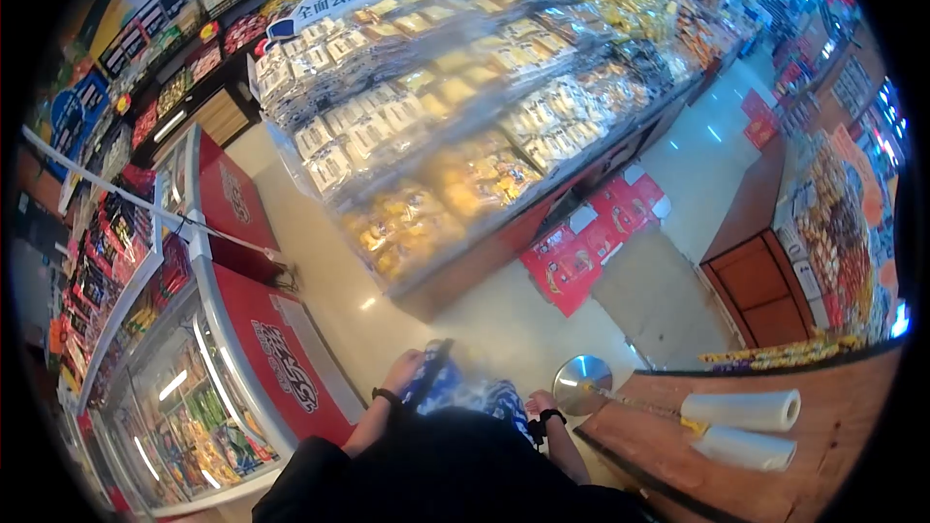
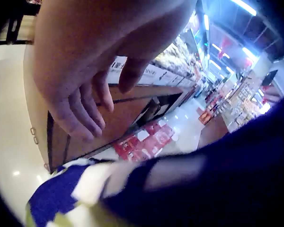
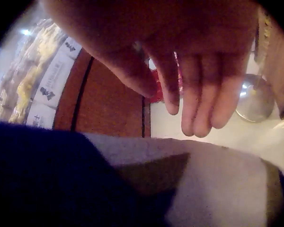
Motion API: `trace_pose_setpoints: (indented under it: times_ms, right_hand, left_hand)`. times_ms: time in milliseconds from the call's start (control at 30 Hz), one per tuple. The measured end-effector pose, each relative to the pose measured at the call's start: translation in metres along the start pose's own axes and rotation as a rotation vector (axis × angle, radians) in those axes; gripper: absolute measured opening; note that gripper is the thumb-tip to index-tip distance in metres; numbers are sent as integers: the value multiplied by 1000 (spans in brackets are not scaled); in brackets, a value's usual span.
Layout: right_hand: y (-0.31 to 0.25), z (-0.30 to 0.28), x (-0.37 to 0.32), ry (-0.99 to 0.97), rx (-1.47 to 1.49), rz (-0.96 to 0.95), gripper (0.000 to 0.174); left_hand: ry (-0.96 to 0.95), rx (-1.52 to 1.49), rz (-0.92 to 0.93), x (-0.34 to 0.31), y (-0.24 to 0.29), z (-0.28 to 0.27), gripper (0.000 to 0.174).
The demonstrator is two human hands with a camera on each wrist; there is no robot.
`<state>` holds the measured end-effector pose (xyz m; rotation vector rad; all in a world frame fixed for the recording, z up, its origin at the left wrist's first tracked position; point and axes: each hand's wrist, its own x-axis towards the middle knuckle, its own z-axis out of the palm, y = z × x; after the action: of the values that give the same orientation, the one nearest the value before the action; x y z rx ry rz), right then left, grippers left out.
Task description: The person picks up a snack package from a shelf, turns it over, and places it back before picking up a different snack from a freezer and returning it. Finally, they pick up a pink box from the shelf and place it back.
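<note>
My left hand (image 1: 405,371) hangs at my side with nothing in it, above the blue-and-white patterned clothing (image 1: 444,378). In the left wrist view its fingers (image 2: 87,113) droop loosely, with the bread display's wooden side panel (image 2: 113,111) behind them. On the other side, my right hand (image 1: 541,401) is lowered too and holds nothing. Its fingers (image 3: 201,94) point down, loosely extended, in the right wrist view. Nearest to it in the head view is a round shiny metal disc (image 1: 583,384) beside the wooden counter. Dark bands circle both wrists.
Ahead stands a large display of packaged bread (image 1: 387,126). A red-sided freezer (image 1: 276,358) lines the left. At right, a wooden counter (image 1: 833,426) bears two clear plastic rolls (image 1: 741,410). Red flattened cardboard (image 1: 596,237) lies on the floor near a wooden cabinet (image 1: 760,286).
</note>
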<state>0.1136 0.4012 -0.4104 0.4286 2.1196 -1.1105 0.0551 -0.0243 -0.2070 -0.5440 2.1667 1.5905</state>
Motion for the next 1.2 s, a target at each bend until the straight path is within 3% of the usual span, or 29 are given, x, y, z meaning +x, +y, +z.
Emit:
trace_pose_setpoints:
  times_ms: [33, 100, 167, 233, 300, 400, 433, 533, 567, 667, 767, 833, 867, 933, 967, 1067, 1200]
  right_hand:
    - [-32, -13, -8, -47, 21, 109, 21]
    - [-44, -15, 14, -91, -103, -104, 20]
    - [-80, -25, 18, -144, 44, 79, 19]
    - [-70, -9, 62, -67, -110, -120, 17]
    - [-102, -17, 77, 25, -123, -152, 22]
    - [-168, -35, 90, 45, -260, -426, 24]
    - [-182, -37, 106, 30, -193, -418, 22]
    - [-249, -50, 133, -19, -64, -490, 12]
    - [-285, -58, 132, -12, -241, -514, 14]
    - [-344, -62, 160, 109, -162, -549, 16]
    - [-430, -69, 139, 119, -88, -529, 19]
    - [-462, -72, 134, 38, -5, -654, 22]
    - [-477, -71, 132, -6, 41, -723, 23]
    - [-500, -68, 123, 148, -138, -912, 27]
    - [-502, -66, 129, 126, -136, -930, 30]
    - [-509, -80, 149, -64, -168, -869, 29]
    - [-534, -107, 160, -232, -308, -909, 28]
  left_hand:
    - [-17, -114, -14, -6, 32, 0, 27]
    - [-18, -214, 4, 2, 48, 5, 24]
    - [6, -182, 70, 25, 45, 7, 24]
    - [17, -167, 125, 42, 56, 5, 24]
    - [43, -119, 139, 62, 75, 1, 23]
    - [105, -413, 37, 77, 127, -12, 24]
    - [129, -462, 110, 79, 150, -17, 25]
    - [195, -357, 231, 126, 145, -26, 25]
    - [272, -284, 287, 137, 151, -29, 24]
    - [396, -121, 377, 163, 160, -39, 24]
    - [403, -133, 190, 172, 168, -42, 21]
    - [459, -82, 152, 160, 190, -47, 20]
    - [493, -52, 137, 158, 199, -52, 20]
    - [610, 45, 211, 176, 182, -51, 20]
    - [668, 94, 241, 176, 187, -54, 21]
    - [268, -422, 37, 175, 204, -65, 25]
    - [349, -423, 43, 184, 201, -54, 29]
